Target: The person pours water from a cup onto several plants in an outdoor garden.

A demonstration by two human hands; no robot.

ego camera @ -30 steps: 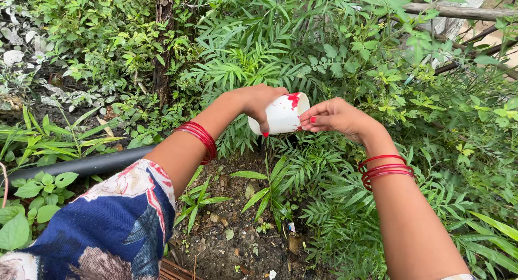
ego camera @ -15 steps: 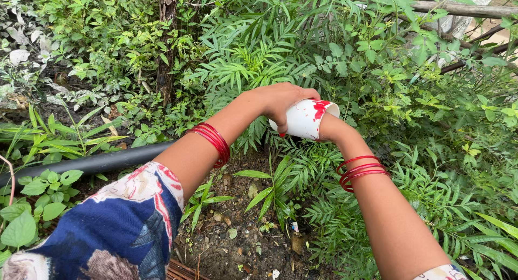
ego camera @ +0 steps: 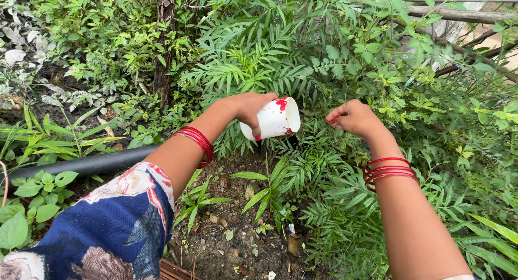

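The left hand (ego camera: 249,108) holds a white paper cup with red blotches (ego camera: 272,118) from the side, fingers wrapped round its wall, cup tilted so the open mouth points to the right. The cup is above the bare brown soil patch (ego camera: 237,242), in front of the feathery green leaves (ego camera: 253,64). No label or sign is readable on it; the only marks are red patches, one at the upper rim and a small one at the lower rim.

The right hand (ego camera: 353,118) is just to the right of the cup, not touching it, fingers curled in narrow w/ the tips pinched together; I cannot tell if something small is between them. Both wrists carry red thin bangles, left (ego camera: 195,142) and right (ego camera: 389,171). A dark blue sleeve with floral print (ego camera: 116,226) covers the left upper arm. A black plastic pipe (ego camera: 89,164) lies on the ground at left, behind that arm.

Vs. half a second ago: the right hand was then behind the cup's mouth, mostly hidden; now it is out and apart. The cup is approx. a bit lower and more to the left.
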